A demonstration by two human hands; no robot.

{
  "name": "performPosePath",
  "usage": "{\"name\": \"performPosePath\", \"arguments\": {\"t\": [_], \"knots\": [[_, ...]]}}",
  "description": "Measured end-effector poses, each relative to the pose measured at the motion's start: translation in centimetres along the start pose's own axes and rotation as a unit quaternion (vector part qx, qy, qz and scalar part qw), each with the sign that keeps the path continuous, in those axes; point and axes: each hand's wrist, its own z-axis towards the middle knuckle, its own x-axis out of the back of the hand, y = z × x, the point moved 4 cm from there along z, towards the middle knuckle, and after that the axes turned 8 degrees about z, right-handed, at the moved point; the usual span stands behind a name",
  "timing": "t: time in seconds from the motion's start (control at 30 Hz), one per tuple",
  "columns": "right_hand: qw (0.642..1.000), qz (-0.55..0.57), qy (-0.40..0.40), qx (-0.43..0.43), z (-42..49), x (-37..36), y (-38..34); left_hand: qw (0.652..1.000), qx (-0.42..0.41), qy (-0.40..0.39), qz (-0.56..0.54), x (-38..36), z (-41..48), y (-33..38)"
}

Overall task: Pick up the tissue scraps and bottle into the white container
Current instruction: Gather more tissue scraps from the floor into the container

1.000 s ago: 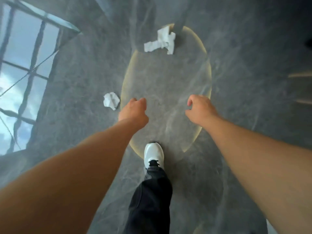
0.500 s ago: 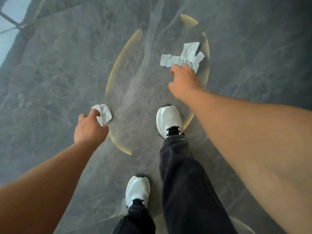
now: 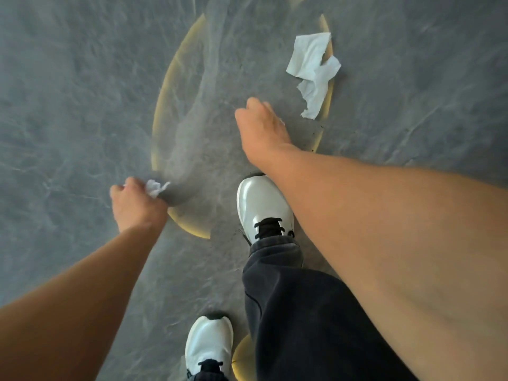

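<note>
A small crumpled tissue scrap point(image 3: 155, 187) pokes out of my left hand point(image 3: 136, 202), which is closed around it low at the left, just above the grey floor. A larger, flatter torn tissue point(image 3: 312, 71) lies on the floor at the upper right. My right hand point(image 3: 261, 130) hovers below and to the left of that tissue, a short gap away, fingers curled loosely with nothing visibly in them; the motion is blurred. Neither the bottle nor the white container is in view.
The dark grey marbled floor point(image 3: 68, 92) carries a yellow oval ring reflection point(image 3: 160, 105). My two white shoes point(image 3: 262, 207) and black trouser legs stand at the bottom centre, the right foot forward under my right forearm.
My left hand has closed on the small scrap and lifted it. My right hand has drawn back from the large tissue, which lies farther right and up in the view.
</note>
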Motion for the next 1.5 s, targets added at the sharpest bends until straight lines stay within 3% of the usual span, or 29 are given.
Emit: {"name": "performPosePath", "arguments": {"t": [0.1, 0.3, 0.47, 0.6, 0.77, 0.9, 1.23, 1.4, 1.5], "knots": [[0.994, 0.085, 0.021, -0.072, -2.6, 2.4, -0.4, 0.997, -0.07, 0.002, -0.027, 2.4, -2.3, 3.6], [0.972, 0.175, 0.1, -0.124, -11.4, 9.0, -0.6, 0.976, -0.211, -0.011, -0.053, 9.1, -10.1, 10.5], [0.943, 0.231, 0.157, -0.18, -23.3, 11.7, 2.0, 0.942, -0.336, 0.011, 0.011, 13.6, -19.1, 12.1], [0.916, 0.254, 0.217, -0.225, -34.4, 10.9, 5.8, 0.909, -0.41, 0.022, 0.073, 13.0, -26.9, 11.5], [0.894, 0.242, 0.239, -0.293, -48.7, 5.5, 12.8, 0.86, -0.491, -0.005, 0.138, 5.8, -39.2, 10.5], [0.879, 0.23, 0.235, -0.345, -59.6, -1.0, 18.7, 0.797, -0.567, -0.043, 0.203, -2.5, -50.5, 9.2], [0.799, 0.315, 0.233, -0.457, -89.3, -20.1, 30.6, 0.694, -0.628, -0.122, 0.332, -24.5, -77.6, -1.4], [0.758, 0.329, 0.274, -0.492, -98.3, -25.5, 38.1, 0.612, -0.679, -0.159, 0.372, -35.9, -89.6, -5.2], [0.719, 0.348, 0.319, -0.51, -100.5, -28.1, 42.5, 0.589, -0.691, -0.179, 0.379, -41.5, -93.3, -5.5]]}}
